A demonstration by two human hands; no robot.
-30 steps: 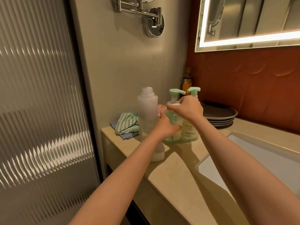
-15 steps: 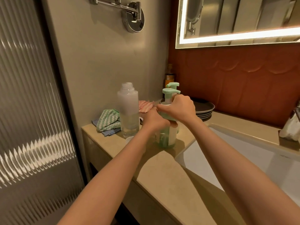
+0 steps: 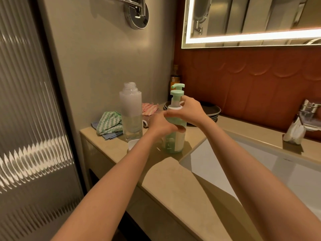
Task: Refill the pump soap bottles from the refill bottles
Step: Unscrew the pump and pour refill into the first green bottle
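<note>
pump bottle [image 3: 173, 143] under the fingers [image 3: 173, 113]: glossy translucent green plastic; pump head [image 3: 176, 92] above them: matt mint plastic. refill bottle [image 3: 130, 108] left of fingers: frosted plastic. cloth [image 3: 107, 124]: woven fabric. countertop [image 3: 173, 180]: smooth, satin sheen.

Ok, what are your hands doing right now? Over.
Left hand grips pump bottle body. Right hand grips its collar, pump head on. Refill bottle stands uncapped beside it. Nothing in the way.

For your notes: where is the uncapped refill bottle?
Head view, left of centre: refill bottle stands on the counter between green cloth and pump bottle.
</note>
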